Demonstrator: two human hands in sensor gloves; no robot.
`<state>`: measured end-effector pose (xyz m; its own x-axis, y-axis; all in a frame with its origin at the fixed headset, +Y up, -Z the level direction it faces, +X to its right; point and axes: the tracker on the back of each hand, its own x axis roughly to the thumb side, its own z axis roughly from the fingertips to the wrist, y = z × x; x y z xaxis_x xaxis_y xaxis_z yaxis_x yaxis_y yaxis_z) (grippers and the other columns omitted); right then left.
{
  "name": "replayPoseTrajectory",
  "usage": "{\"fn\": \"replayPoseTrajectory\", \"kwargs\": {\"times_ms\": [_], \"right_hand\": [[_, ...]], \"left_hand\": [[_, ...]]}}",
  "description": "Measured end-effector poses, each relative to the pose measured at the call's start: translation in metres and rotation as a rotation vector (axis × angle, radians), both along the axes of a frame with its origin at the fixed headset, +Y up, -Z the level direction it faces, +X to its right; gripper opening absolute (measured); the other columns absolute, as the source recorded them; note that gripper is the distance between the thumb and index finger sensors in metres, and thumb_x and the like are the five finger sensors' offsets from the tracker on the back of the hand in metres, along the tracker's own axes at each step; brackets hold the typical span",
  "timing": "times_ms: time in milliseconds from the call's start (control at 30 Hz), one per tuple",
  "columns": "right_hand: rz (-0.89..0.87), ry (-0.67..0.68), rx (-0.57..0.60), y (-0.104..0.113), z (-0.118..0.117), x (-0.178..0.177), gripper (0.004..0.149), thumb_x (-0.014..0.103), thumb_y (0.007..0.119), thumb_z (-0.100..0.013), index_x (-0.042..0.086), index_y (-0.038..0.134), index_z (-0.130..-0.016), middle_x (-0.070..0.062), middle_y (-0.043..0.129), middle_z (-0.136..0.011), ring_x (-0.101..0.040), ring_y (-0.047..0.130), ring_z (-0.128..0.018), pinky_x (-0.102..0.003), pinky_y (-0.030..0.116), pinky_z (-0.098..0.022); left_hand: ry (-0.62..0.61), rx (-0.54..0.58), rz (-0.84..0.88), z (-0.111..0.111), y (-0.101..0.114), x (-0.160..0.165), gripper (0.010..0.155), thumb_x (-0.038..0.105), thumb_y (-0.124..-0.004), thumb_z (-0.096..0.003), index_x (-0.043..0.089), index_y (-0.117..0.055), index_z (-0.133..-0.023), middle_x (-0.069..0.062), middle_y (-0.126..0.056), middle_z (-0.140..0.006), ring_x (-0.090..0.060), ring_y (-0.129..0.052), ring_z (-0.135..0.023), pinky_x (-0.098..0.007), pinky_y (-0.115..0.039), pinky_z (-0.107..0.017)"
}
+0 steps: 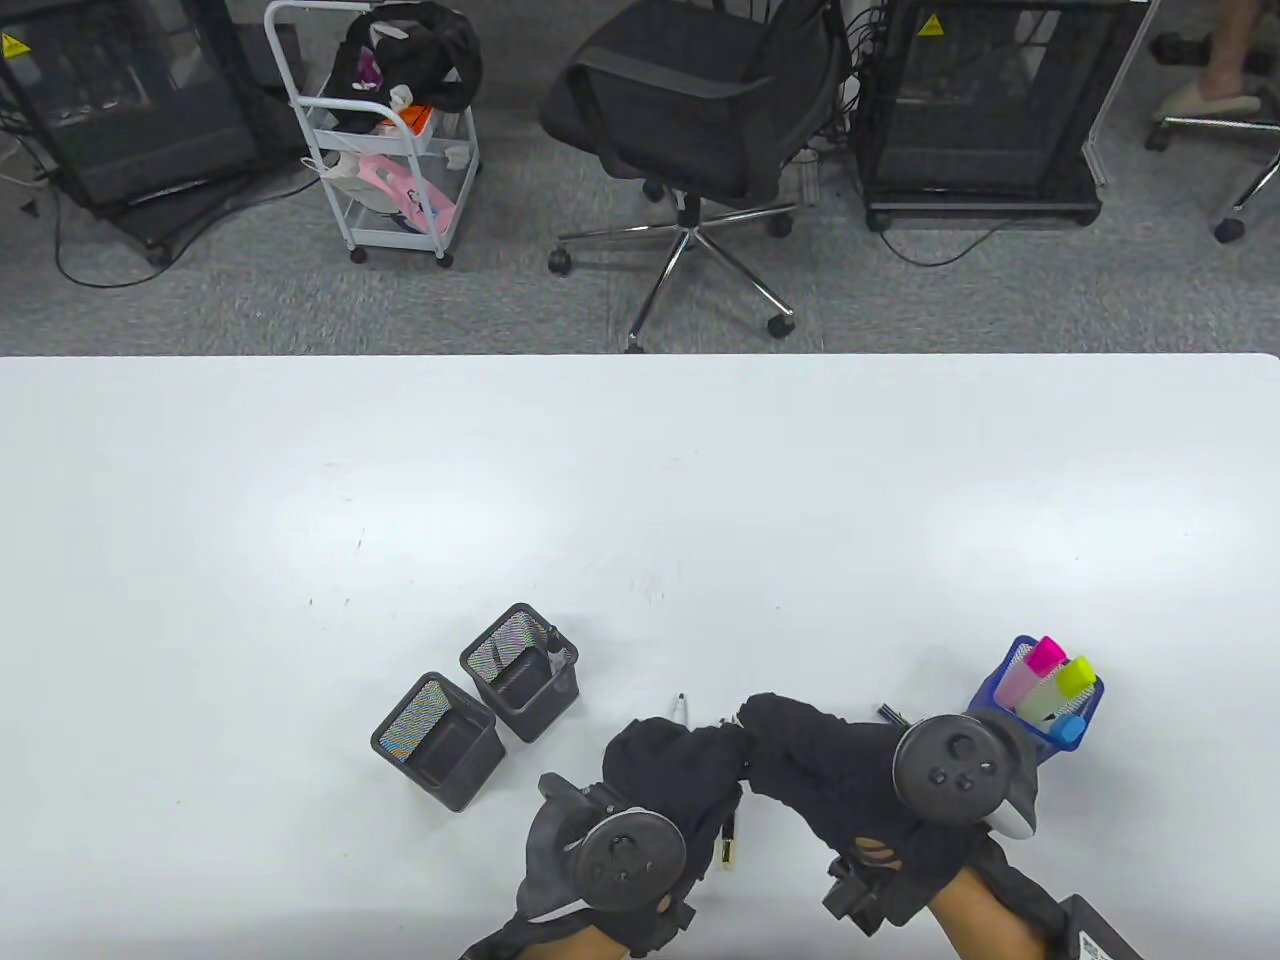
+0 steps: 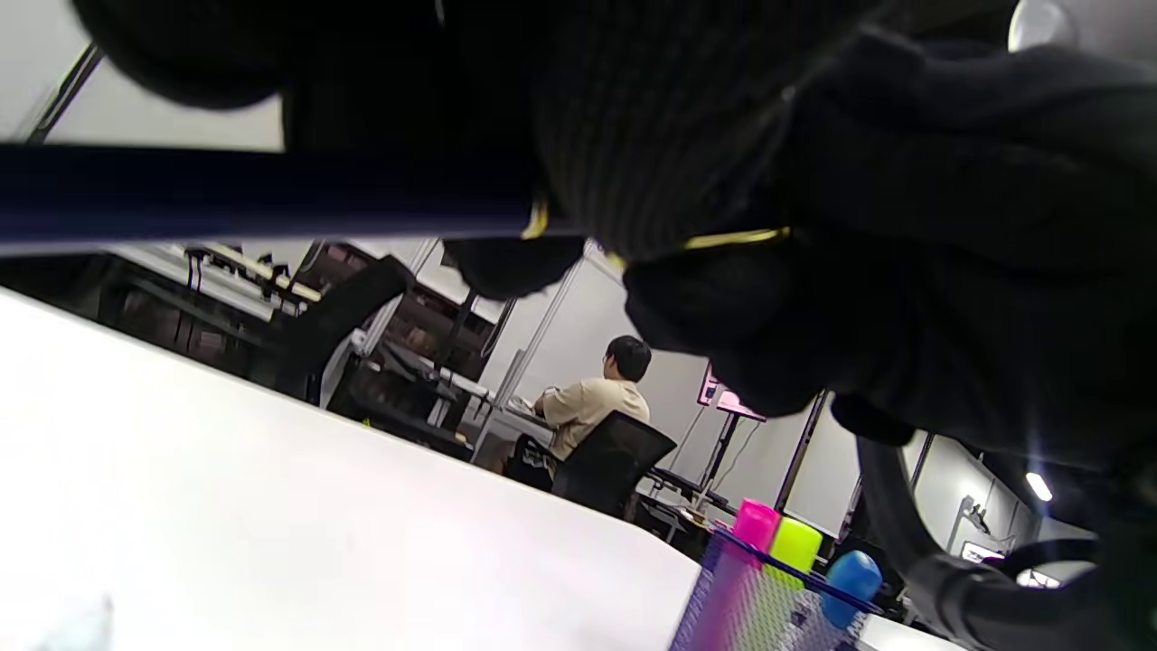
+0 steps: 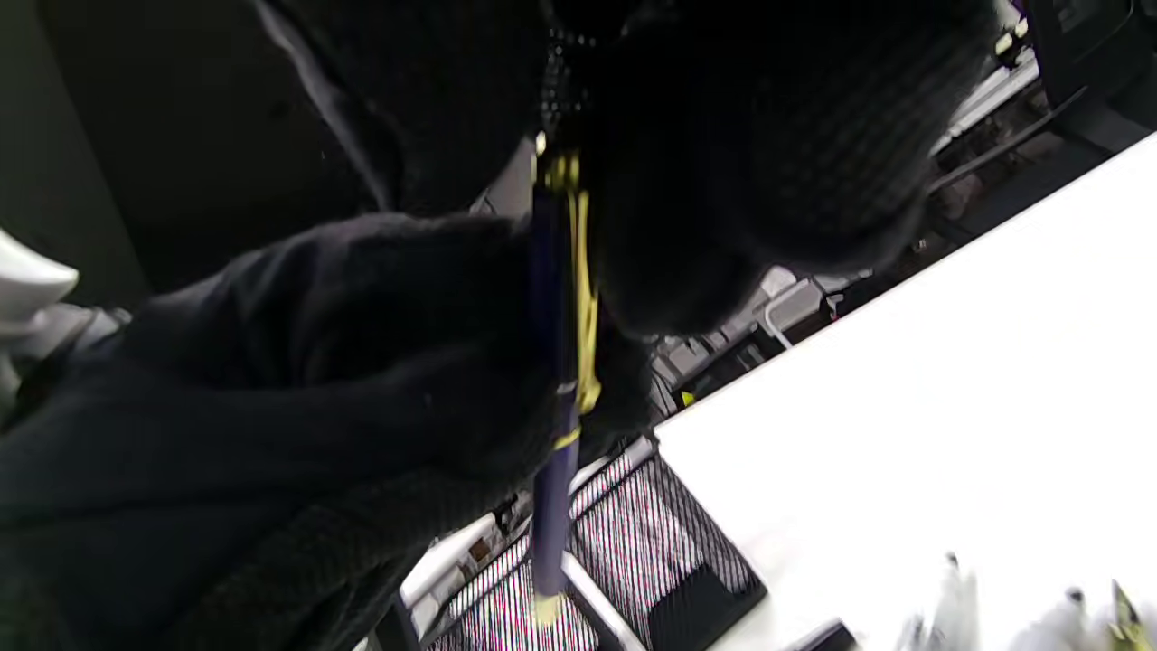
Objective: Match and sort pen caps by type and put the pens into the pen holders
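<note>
Navy pen [image 3: 553, 362] in both hands, gold clip only wrist-visible

My gloves [image 1: 680, 770] are matt black knit cloth. The pen [image 3: 553, 380] looks glossy dark blue with gold, probably metal, trim. Black holders [image 1: 520, 672] are wire mesh on the smooth white table [image 1: 640, 480].

Office chair [image 1: 700, 100] on grey carpet [image 1: 250, 300] behind table [image 1: 640, 480]

No words, brand names or numbers are legible in any view. The only signs are two yellow triangular warning stickers, symbols too small to make out: one on the left black cabinet [image 1: 13, 45], another on the right black cabinet [image 1: 931, 25].
</note>
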<state>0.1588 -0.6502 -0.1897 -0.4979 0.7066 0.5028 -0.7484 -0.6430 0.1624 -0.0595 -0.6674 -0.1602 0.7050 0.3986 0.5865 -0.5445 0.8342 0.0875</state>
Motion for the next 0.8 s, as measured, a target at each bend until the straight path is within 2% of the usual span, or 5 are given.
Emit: {"fn": "replayPoseTrajectory", "kwargs": {"times_ms": [133,200,300,567,800], "right_hand": [[-0.048,-0.082,0.032,0.004,-0.004,0.018,0.062,0.037,0.085,-0.042,0.007,0.068,-0.093,-0.024,0.093,-0.076,-0.033,0.11,-0.055,-0.036,0.101,-0.037],[-0.044,-0.107,0.01,0.0,-0.008,0.026,0.062,0.037,0.085,-0.042,0.007,0.068,-0.093,-0.025,0.092,-0.077,-0.034,0.109,-0.056,-0.037,0.1,-0.038],[0.034,-0.128,-0.045,-0.011,-0.016,0.031,0.063,0.037,0.084,-0.043,0.006,0.067,-0.094,-0.026,0.091,-0.078,-0.035,0.108,-0.058,-0.039,0.099,-0.039],[0.296,-0.127,-0.068,-0.035,-0.026,0.028,0.063,0.038,0.084,-0.043,0.006,0.066,-0.094,-0.026,0.09,-0.079,-0.037,0.107,-0.06,-0.041,0.098,-0.041],[0.363,-0.119,-0.105,-0.044,-0.028,0.03,0.062,0.038,0.084,-0.044,0.007,0.067,-0.095,-0.026,0.089,-0.081,-0.038,0.106,-0.062,-0.043,0.096,-0.043]], "left_hand": [[-0.001,-0.001,0.074,-0.006,0.017,-0.028,0.061,0.02,-0.091,-0.0446,0.008,-0.074,-0.102,-0.024,-0.1,-0.08,-0.037,-0.097,-0.055,-0.056,-0.083,-0.039],[0.055,0.009,0.139,-0.009,0.031,-0.05,0.075,0.019,-0.089,-0.0459,0.019,-0.053,-0.112,-0.024,-0.095,-0.084,-0.038,-0.096,-0.056,-0.056,-0.084,-0.038],[0.131,0.024,0.229,-0.01,0.054,-0.09,0.083,0.018,-0.085,-0.0488,0.035,-0.035,-0.113,-0.023,-0.088,-0.089,-0.038,-0.096,-0.057,-0.055,-0.086,-0.036],[0.402,0.099,0.205,-0.012,0.059,-0.16,0.071,0.015,-0.083,-0.0499,0.035,-0.051,-0.11,-0.02,-0.085,-0.092,-0.04,-0.096,-0.061,-0.054,-0.088,-0.038],[0.576,0.087,-0.05,-0.025,0.038,-0.162,0.056,0.018,-0.084,-0.049,0.022,-0.066,-0.102,-0.014,-0.093,-0.089,-0.038,-0.101,-0.06,-0.055,-0.087,-0.039]]}}
